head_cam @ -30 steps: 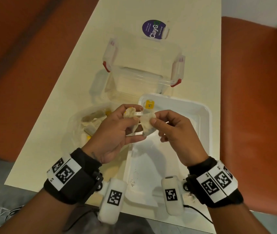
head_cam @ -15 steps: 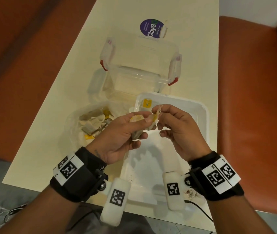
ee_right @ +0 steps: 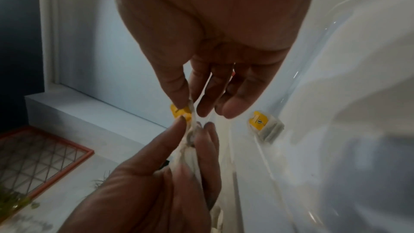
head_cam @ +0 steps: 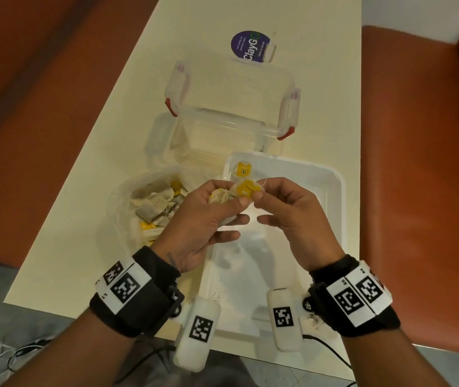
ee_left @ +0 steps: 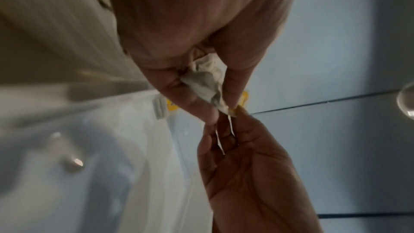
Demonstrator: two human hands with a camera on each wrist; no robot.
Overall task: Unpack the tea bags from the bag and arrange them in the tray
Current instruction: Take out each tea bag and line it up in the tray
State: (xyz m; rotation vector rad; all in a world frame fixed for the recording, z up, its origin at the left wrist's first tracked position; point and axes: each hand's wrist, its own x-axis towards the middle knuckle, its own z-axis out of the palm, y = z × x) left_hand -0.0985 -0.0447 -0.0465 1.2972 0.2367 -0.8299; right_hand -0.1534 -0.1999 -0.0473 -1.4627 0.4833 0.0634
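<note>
Both hands meet above the far left part of the white tray (head_cam: 331, 208). My left hand (head_cam: 217, 210) grips a crumpled tea bag (head_cam: 218, 195), also seen as a grey-white tea bag (ee_left: 206, 84) between its thumb and fingers. My right hand (head_cam: 275, 202) pinches that bag's yellow tag (head_cam: 246, 189) between thumb and forefinger; the yellow tag (ee_right: 181, 112) shows there too. One tea bag with a yellow tag (head_cam: 243, 171) lies in the tray's far left corner. A clear plastic bag (head_cam: 127, 208) holding several tea bags (head_cam: 155, 205) lies left of the tray.
An open clear storage box (head_cam: 231, 113) with red clips stands beyond the tray, with a purple-labelled lid (head_cam: 252, 46) behind it. The cream table (head_cam: 83, 219) is narrow; orange seats flank it on both sides. Dark crumbs (head_cam: 313, 318) lie by the tray's near right corner.
The two hands have come together over the tray's far left. The right hand now pinches the yellow tag, which has turned face up beside the left thumb.
</note>
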